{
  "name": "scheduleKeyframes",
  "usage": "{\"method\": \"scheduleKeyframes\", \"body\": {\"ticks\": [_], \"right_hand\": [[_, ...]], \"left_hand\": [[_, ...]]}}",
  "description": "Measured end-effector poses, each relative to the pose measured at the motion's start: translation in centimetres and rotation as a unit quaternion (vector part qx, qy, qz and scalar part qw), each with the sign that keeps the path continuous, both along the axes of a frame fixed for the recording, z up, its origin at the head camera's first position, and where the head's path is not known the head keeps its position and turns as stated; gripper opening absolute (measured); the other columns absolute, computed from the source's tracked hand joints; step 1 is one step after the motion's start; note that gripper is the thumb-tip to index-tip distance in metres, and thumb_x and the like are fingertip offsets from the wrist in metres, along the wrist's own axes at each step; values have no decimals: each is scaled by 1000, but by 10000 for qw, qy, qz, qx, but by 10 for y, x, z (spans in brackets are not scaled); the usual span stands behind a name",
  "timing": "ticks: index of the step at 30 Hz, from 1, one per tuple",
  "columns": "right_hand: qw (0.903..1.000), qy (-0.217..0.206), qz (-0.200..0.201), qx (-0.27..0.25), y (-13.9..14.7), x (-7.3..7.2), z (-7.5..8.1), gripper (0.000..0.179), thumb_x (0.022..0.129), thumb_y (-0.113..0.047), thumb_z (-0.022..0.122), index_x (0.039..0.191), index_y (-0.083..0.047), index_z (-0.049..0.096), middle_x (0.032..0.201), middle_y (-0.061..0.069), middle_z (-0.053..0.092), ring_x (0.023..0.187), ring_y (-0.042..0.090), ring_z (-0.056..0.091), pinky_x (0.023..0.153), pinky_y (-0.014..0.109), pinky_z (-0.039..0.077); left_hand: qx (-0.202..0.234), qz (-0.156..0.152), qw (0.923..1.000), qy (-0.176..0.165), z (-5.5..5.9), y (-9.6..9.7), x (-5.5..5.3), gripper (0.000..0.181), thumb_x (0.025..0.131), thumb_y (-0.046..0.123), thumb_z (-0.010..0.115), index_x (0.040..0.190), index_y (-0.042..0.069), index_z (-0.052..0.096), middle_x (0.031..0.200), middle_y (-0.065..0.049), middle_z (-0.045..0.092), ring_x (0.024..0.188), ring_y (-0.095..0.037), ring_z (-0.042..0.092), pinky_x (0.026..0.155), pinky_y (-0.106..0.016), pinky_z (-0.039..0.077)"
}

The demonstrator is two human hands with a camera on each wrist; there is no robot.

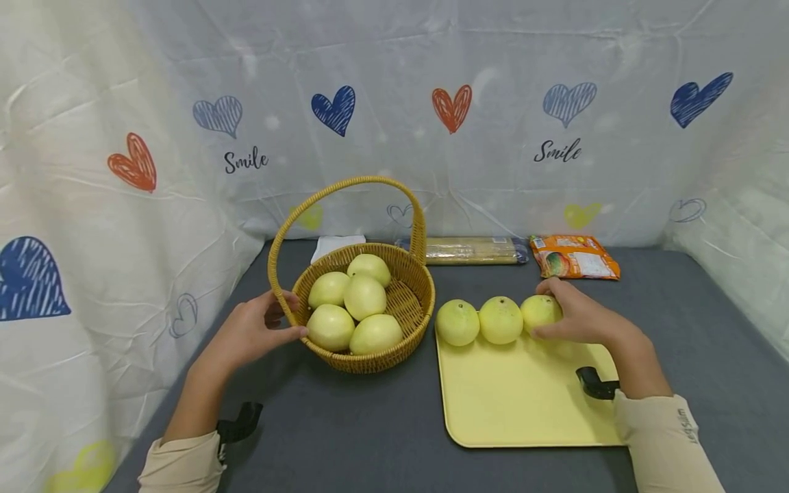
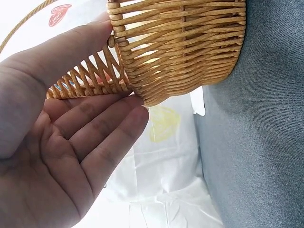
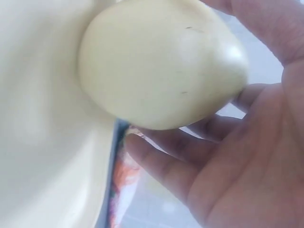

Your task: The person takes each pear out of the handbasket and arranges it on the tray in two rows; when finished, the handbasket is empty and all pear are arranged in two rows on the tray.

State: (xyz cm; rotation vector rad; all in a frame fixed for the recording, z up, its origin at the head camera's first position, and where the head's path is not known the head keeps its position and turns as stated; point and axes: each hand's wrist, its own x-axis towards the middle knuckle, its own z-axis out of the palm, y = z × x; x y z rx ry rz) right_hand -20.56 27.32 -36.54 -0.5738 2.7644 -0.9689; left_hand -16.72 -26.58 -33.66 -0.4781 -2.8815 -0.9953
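Observation:
A wicker basket (image 1: 364,363) with a tall arched handle stands left of centre, holding several pale yellow-green melons (image 1: 365,296). My left hand (image 1: 255,329) pinches its left side where the handle meets the rim, thumb on the near side and fingers beyond, as the wicker wall (image 2: 185,47) shows up close. Three similar round melons sit in a row along the far edge of a yellow tray (image 1: 524,397). Around the rightmost melon (image 1: 540,312), my right hand (image 1: 579,311) curls its thumb and fingers. The right wrist view shows this melon (image 3: 156,66) close up, smooth and pale.
Behind the tray lie a long wrapped bundle (image 1: 471,250) and an orange packet (image 1: 576,257). A white folded sheet (image 1: 335,244) lies behind the basket. Dark grey cloth (image 1: 357,431) covers the table, and a heart-printed curtain (image 1: 394,82) encloses the back and sides.

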Motion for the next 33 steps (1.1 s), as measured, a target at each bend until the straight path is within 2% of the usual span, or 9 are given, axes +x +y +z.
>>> {"method": "scheduleKeyframes", "body": {"ticks": [3, 6, 11, 15, 19, 27, 30, 33], "right_hand": [[9999, 150, 32, 8, -3, 1, 6, 78, 86, -27, 82, 138, 12, 40, 134, 30, 46, 119, 45, 50, 93, 57, 48], [9989, 452, 32, -71, -11, 4, 16, 74, 89, -25, 80, 139, 11, 40, 140, 31, 42, 129, 49, 43, 101, 64, 41], [9907, 1320, 103, -325, -34, 9, 29, 53, 93, -17, 75, 134, 6, 50, 133, 23, 50, 124, 44, 48, 98, 61, 44], [9803, 1896, 263, -488, -59, 8, 29, 40, 94, -13, 72, 129, 2, 58, 126, 18, 57, 118, 38, 54, 96, 57, 47], [9746, 2104, 471, -608, -92, 4, 27, 33, 93, -13, 74, 123, -3, 63, 120, 11, 62, 113, 32, 59, 93, 51, 51], [9607, 2327, 1310, -758, -167, -4, 17, 23, 94, -13, 72, 116, -6, 67, 113, 10, 65, 99, 23, 62, 84, 44, 54], [9661, 1999, 1417, -813, -192, -10, 16, 27, 95, -15, 70, 120, -5, 65, 118, 11, 64, 102, 26, 62, 85, 43, 54], [9774, 1409, 1285, -912, -212, -17, 14, 37, 97, -20, 69, 127, -2, 61, 125, 14, 61, 105, 29, 63, 87, 43, 54]], "left_hand": [[6, 34, 10000, -14, -2, 0, 0, 54, 85, 32, 83, 125, 3, 62, 117, -14, 67, 108, -37, 66, 88, -50, 56], [14, 62, 10000, -8, -3, -1, -2, 54, 84, 32, 84, 125, 4, 62, 117, -13, 68, 108, -35, 66, 89, -49, 56], [52, 72, 10000, 6, -4, -1, -3, 55, 83, 33, 85, 124, 4, 62, 116, -13, 68, 108, -33, 67, 89, -49, 56], [79, 41, 10000, 21, -1, -1, -1, 55, 84, 33, 84, 124, 3, 62, 117, -14, 67, 108, -35, 66, 89, -49, 56], [72, 29, 10000, -10, 0, 0, 1, 54, 85, 34, 83, 125, 2, 62, 118, -15, 67, 109, -38, 65, 90, -50, 56], [-8, 134, 9999, -89, -4, 0, -1, 56, 84, 35, 84, 125, 5, 62, 119, -14, 67, 110, -37, 65, 90, -50, 56], [-14, 145, 9998, -97, -4, -1, -2, 55, 84, 35, 84, 125, 5, 62, 119, -14, 67, 110, -38, 65, 90, -50, 56], [-30, 147, 9998, -108, -3, 0, -2, 55, 84, 35, 84, 125, 5, 62, 119, -14, 67, 110, -38, 65, 90, -50, 56]]}}
